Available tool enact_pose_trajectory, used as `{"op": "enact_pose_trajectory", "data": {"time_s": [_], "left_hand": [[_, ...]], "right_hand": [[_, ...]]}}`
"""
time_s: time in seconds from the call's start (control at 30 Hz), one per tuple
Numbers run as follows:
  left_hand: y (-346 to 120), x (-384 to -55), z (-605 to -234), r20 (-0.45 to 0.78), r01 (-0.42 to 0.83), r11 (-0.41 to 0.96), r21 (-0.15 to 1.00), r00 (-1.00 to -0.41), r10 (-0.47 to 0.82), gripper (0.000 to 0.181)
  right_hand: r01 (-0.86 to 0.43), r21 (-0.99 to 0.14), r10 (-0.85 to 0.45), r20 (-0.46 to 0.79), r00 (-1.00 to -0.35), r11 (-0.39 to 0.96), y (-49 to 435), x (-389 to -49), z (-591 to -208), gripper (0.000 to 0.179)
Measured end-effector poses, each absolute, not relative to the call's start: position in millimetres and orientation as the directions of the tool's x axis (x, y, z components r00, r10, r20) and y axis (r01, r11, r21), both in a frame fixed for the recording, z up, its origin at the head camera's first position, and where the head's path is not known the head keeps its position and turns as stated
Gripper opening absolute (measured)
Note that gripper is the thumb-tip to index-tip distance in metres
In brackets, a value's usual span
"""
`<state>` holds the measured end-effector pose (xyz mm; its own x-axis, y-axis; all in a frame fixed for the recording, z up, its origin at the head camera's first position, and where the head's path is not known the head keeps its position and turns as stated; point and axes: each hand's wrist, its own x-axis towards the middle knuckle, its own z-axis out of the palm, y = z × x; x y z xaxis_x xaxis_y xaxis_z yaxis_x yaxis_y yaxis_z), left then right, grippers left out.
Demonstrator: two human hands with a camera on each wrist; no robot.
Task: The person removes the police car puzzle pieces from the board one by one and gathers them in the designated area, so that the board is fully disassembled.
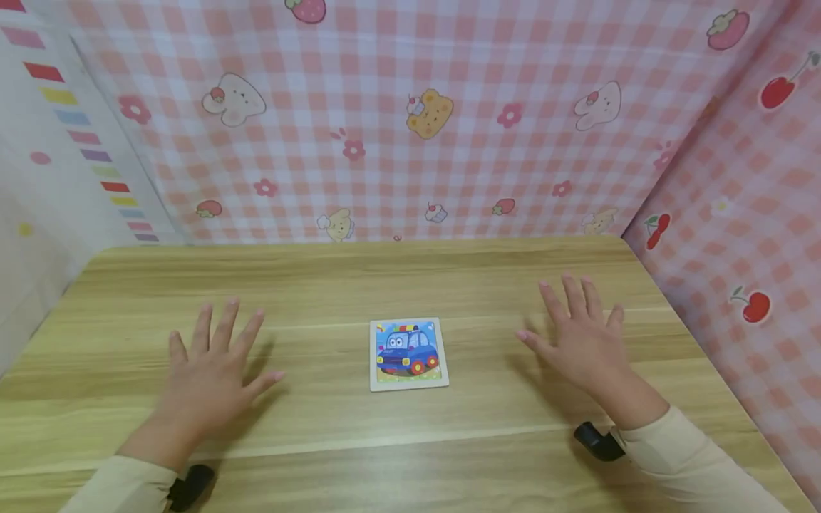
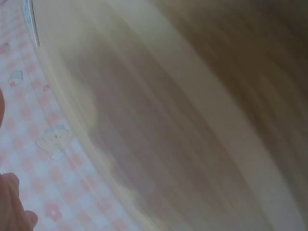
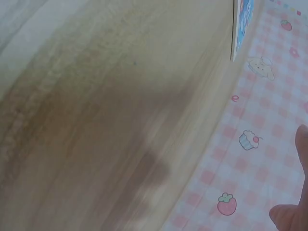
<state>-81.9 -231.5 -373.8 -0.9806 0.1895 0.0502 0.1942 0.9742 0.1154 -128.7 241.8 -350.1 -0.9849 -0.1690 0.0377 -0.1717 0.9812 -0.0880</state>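
Observation:
A small square picture puzzle [image 1: 409, 355] with a white border lies flat near the middle of the table, showing a blue cartoon police car with eyes and red wheels. To its left, my left hand [image 1: 208, 377] is spread palm down over the wood, holding nothing. On the other side my right hand [image 1: 584, 345] is spread in the same way, its thumb pointing toward the puzzle. Both hands are apart from it and cast shadows on the table. A corner of the puzzle [image 3: 244, 26] shows at the top of the right wrist view, and fingertips [image 2: 17, 202] show at the left wrist view's edge.
The wood-grain table [image 1: 321, 442] ends at a pink checked curtain [image 1: 385, 164] behind, with a similar cloth [image 1: 737, 235] along the right side. A white cloth with coloured bars [image 1: 70, 117] hangs at the left. Black wrist mounts [image 1: 599, 442] sit beneath both sleeves.

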Motion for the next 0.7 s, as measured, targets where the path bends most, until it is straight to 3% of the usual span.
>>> {"op": "enact_pose_trajectory", "data": {"time_s": [0.7], "left_hand": [[-169.1, -91.1, -377.7, 0.067, 0.378, 0.911, 0.164, -0.926, 0.372, 0.084]], "right_hand": [[-0.255, -0.157, -0.257, 0.013, -0.966, 0.954, 199.7, -140.7, -366.1, 0.087]]}}
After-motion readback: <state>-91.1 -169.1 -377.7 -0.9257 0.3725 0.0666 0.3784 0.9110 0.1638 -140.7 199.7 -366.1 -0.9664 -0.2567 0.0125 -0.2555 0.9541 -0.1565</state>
